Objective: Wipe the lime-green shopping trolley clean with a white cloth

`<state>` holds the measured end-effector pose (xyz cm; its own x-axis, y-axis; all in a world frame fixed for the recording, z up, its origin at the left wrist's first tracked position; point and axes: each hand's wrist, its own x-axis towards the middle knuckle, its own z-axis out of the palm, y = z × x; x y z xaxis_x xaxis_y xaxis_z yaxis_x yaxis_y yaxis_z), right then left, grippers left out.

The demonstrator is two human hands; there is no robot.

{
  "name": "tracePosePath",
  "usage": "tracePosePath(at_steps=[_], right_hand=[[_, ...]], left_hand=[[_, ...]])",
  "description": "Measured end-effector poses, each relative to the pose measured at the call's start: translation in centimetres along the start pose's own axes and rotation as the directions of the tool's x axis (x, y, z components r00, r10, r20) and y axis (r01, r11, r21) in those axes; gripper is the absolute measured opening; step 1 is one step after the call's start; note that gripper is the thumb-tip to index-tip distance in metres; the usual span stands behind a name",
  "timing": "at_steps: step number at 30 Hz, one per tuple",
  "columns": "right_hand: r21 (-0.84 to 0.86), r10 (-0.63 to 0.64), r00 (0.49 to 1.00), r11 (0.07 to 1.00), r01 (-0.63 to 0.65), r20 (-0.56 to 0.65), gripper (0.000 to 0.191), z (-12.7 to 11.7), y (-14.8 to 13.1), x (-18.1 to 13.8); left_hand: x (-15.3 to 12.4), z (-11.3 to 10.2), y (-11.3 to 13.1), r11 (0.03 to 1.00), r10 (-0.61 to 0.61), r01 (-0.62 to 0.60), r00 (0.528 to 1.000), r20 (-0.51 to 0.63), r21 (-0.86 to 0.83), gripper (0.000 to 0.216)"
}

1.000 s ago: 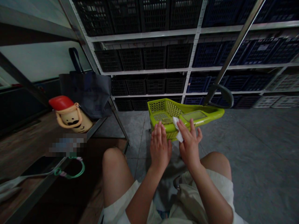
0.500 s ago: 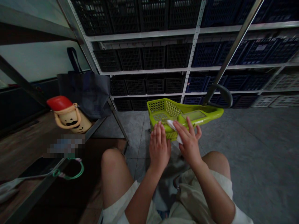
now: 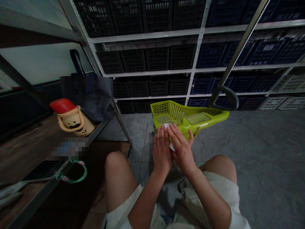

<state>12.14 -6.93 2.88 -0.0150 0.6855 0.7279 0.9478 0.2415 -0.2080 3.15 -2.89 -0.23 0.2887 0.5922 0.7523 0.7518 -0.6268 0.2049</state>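
Note:
My left hand [image 3: 162, 151] is held flat with its fingers stretched out and together, just in front of a lime-green plastic basket [image 3: 188, 118]. My right hand [image 3: 181, 149] presses a small white tissue [image 3: 170, 146] against the left hand, fingers extended over it. Only slivers of the tissue show, between the hands and at the left fingertips. Both hands hover above my knees, close to the basket's near rim.
A red-capped cartoon bottle [image 3: 72, 118] and a dark tote bag [image 3: 88, 92] stand on the wooden shelf at left, with a green ring [image 3: 75, 175] at its edge. Racks of dark crates [image 3: 166, 57] fill the back. A metal pole [image 3: 238, 51] rises at right.
My right hand has moved left with the tissue, from beside the left hand to pressing against it. The left hand has stayed almost still.

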Motion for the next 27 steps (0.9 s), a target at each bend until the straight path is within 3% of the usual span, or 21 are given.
tracePosePath(at_steps=[3,7,10,15,19,23,27], right_hand=[[-0.039,0.021,1.0,0.999,-0.021,-0.005,0.084,-0.7,2.0,-0.1],[-0.115,0.173,0.966,0.974,-0.197,-0.19,0.085,-1.2,5.3,-0.3],[-0.116,0.226,0.934,0.957,-0.266,-0.275,0.083,-1.1,5.9,-0.2],[-0.056,0.062,0.989,0.996,-0.07,-0.132,0.083,0.0,2.2,-0.2],[0.024,-0.058,0.998,0.998,0.059,-0.028,0.079,0.2,0.2,-0.3],[0.002,-0.055,0.998,0.998,0.055,-0.014,0.079,-0.6,2.2,-0.4],[-0.065,0.061,0.984,0.995,-0.073,-0.167,0.079,-1.2,5.7,-0.5]], left_hand=[[0.2,-0.4,0.0,1.0,0.03,-0.03,0.999,0.017,0.007,0.076],[0.4,-0.8,0.3,1.0,0.025,-0.025,1.0,0.014,0.005,0.081],[0.3,-0.6,0.4,1.0,0.018,-0.018,1.0,0.001,-0.003,0.082],[0.1,0.0,0.3,1.0,0.004,-0.004,1.0,0.005,0.005,0.079],[-0.1,0.2,0.1,1.0,-0.029,0.029,0.999,0.034,-0.001,0.072],[0.0,-0.1,0.1,1.0,0.01,-0.01,1.0,0.012,0.001,0.077],[0.3,-0.5,0.3,1.0,0.021,-0.021,1.0,0.017,-0.015,0.083]])
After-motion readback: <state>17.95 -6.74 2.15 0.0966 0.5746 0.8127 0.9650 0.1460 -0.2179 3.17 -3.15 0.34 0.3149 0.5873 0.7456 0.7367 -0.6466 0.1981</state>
